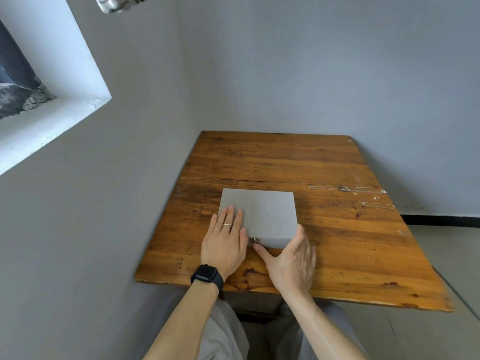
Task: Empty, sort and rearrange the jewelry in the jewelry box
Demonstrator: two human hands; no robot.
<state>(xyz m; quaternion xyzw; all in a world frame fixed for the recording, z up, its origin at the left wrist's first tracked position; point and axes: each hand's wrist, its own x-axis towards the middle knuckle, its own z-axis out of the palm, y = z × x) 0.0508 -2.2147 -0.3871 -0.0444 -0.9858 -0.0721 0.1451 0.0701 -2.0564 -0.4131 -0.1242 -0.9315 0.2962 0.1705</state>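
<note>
Closed grey jewelry box [262,209] sits near the front-left of the wooden table [337,255]. Left hand [224,245] lies flat on the lid's near-left corner, fingers straight and together. Right hand [291,263] is spread at the near-right corner, thumb tip just under the metal clasp [255,240], possibly touching (blurred). Thin chains [348,188] lie far right, well apart from the box.
</note>
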